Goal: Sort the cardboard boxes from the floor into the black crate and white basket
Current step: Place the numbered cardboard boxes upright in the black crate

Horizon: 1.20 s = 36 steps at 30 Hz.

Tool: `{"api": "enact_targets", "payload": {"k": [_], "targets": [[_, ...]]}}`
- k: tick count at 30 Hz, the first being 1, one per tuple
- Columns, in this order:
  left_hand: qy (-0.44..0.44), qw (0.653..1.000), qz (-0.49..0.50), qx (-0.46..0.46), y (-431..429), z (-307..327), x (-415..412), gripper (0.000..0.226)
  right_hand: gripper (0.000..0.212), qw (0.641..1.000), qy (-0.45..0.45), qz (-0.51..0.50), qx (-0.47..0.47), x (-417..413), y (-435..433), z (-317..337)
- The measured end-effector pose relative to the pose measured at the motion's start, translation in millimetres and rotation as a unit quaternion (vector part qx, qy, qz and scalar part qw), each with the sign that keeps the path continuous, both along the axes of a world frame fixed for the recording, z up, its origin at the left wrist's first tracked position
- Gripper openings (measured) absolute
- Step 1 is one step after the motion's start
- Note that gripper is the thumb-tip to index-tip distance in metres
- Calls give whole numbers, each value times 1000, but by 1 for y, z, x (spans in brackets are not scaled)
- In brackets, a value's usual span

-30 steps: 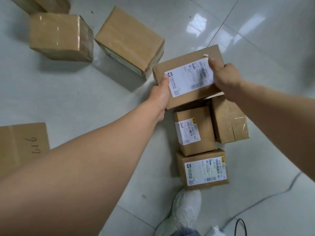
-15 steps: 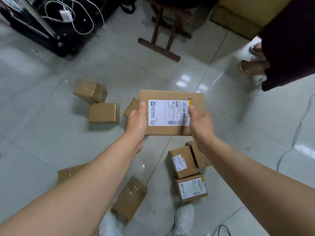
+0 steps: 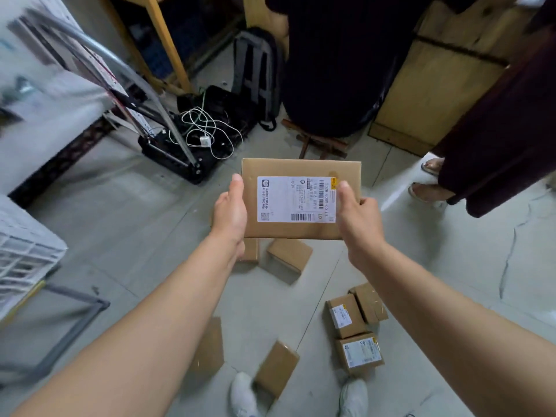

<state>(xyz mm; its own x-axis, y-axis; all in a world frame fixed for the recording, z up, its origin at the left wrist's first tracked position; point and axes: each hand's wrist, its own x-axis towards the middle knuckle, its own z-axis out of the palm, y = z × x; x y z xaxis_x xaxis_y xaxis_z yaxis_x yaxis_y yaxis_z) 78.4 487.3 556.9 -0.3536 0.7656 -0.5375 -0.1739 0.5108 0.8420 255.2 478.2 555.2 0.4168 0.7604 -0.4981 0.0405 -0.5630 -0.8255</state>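
Head view showed the flat brown cardboard box with a white label (image 3: 301,198) held above the floor (image 3: 135,236), left hand (image 3: 230,212) and right hand (image 3: 356,215) each with its grip closed on a side edge, thumbs on top. Keeping it level and reading the label before choosing a container seemed wise. Only a blurred corner of the white slatted basket (image 3: 27,248) showed at left; the black crate could not be identified.

boxes (image 3: 288,257) scattered below, bare floor (image 3: 135,224) left

I'm seeing grey tiled floor (image 3: 120,224) glaring at 3 o'clock, wooden stool (image 3: 322,142) sitting at 12, wooden cabinet (image 3: 436,85) standing at 1.
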Motion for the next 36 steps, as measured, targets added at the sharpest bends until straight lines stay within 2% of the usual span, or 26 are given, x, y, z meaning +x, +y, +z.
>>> {"api": "enact_targets", "payload": {"k": [6, 10, 12, 15, 18, 19, 22, 25, 28, 30, 33, 36], "targets": [[-20, 997, 73, 4, -40, 82, -62, 54, 48, 998, 37, -27, 47, -61, -41, 88], [-23, 994, 110, -18, -71, 118, -105, 60, 61, 996, 59, -39, 50, -86, -64, 125], [-28, 995, 100, -15, -89, 133, -122, 52, 70, 996, 84, -12, 29, -96, -74, 140], [-25, 996, 79, 14, -118, 153, -141, 25, 71, 991, 129, 38, 9, -113, -89, 157], [-17, 992, 113, 46, -151, 170, -156, 11, 85, 986, 142, 91, 7, -128, -103, 174], [-16, 989, 135, 53, -163, 175, -160, 12, 89, 984, 141, 109, 5, -133, -107, 178], [1, 980, 178, 86, -199, 181, -174, 31, 91, 978, 155, 139, -1, -149, -120, 186], [-2, 966, 244, 89, -231, 188, -187, 24, 91, 974, 151, 168, -5, -167, -135, 187], [-36, 955, 283, 80, -258, 189, -207, 34, 81, 967, 158, 200, -3, -193, -147, 185], [-40, 952, 293, 74, -272, 187, -224, 39, 60, 957, 169, 237, 0, -215, -156, 186], [-29, 939, 334, 81, -291, 188, -254, 34, 25, 940, 192, 280, 9, -252, -165, 188], [-31, 925, 366, 102, -304, 191, -292, 26, 23, 930, 202, 307, 11, -296, -172, 188]]}}
